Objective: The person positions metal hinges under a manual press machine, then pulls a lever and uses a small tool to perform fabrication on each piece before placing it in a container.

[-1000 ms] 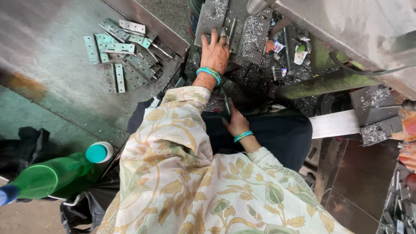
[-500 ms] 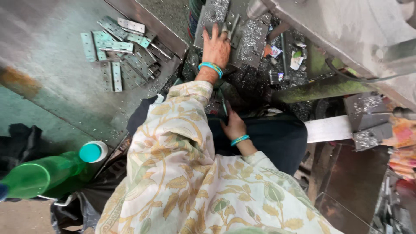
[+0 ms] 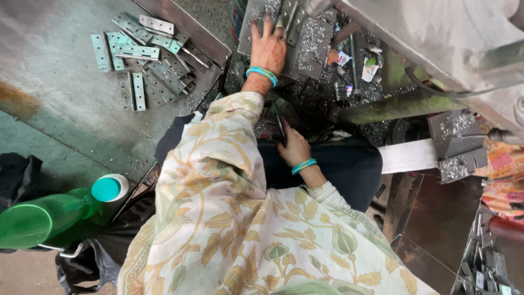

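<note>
My left hand (image 3: 268, 50) lies flat, fingers spread, on the metal plate (image 3: 305, 41) at far centre. Right hand (image 3: 293, 147), near my lap, grips a thin dark tool (image 3: 278, 123). Best keep plate pinned, away from the swarf.

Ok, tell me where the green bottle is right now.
In the head view the green bottle lies at the lower left, beside the person's patterned sleeve, its teal cap pointing toward the pile of metal hinges farther up.

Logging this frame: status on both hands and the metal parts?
Left hand flat on metal plate amid shavings. Right hand low at lap, fingers on a dark thin object, grip unclear. Hinge pile apart, untouched.
</note>
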